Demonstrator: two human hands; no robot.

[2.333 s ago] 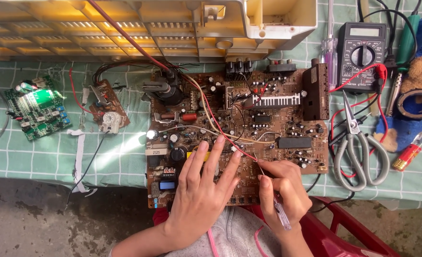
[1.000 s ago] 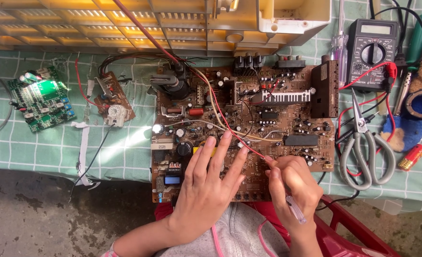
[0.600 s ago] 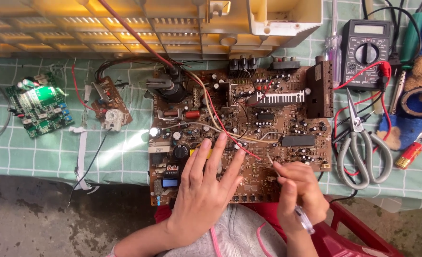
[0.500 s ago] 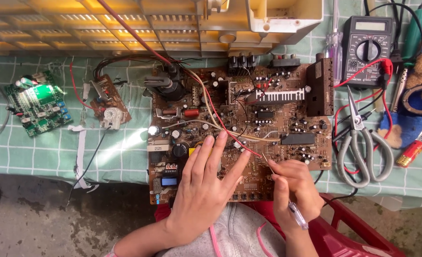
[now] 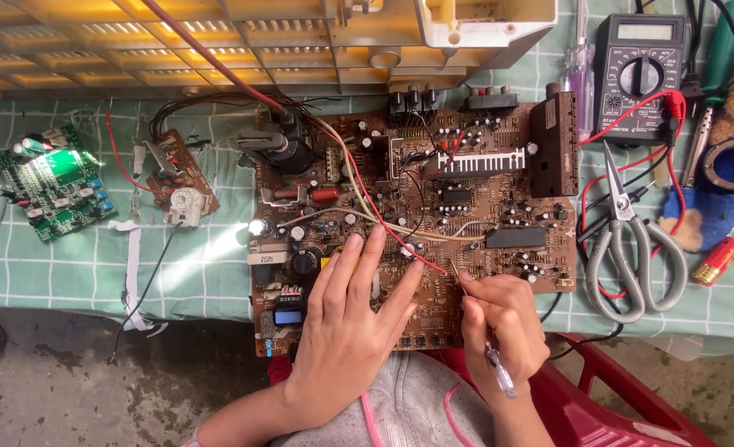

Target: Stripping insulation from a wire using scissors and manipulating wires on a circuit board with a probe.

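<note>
Brown circuit board [image 5: 466, 207] flat at mid-bench, near edge overhanging the front edge of the bench, above the lap. Green checked cloth [image 5: 193, 273] underneath.

Left hand [image 5: 350, 331] open, fingers spread, palm down on the board's front-left part; fingertips reaching toward board centre, just beside the red wire [image 5: 383, 223] and the beige wire [image 5: 433, 234] crossing there. Holding nothing, only pressing.

Right hand [image 5: 503, 327] closed around a thin pen-like tool [image 5: 487, 339], clear handle trailing back below the fist, metal tip touching the board at its front-middle, just right of the left hand's fingertips. Hands near each other, not touching.

Back edge of bench: yellowed plastic casing [image 5: 300, 41], the red wire running out from it to the board. Left end: green circuit board [image 5: 52, 182]; between it and the big board, small brown board [image 5: 180, 178] with white part. Right of the board: scissors [image 5: 628, 248] with grey handles, black multimeter [image 5: 640, 74] at back-right corner with red lead, screwdriver [image 5: 580, 66] just beside it, red cylinder-shaped item [image 5: 724, 252] near right edge.

Red plastic chair [image 5: 599, 397] below front edge.
</note>
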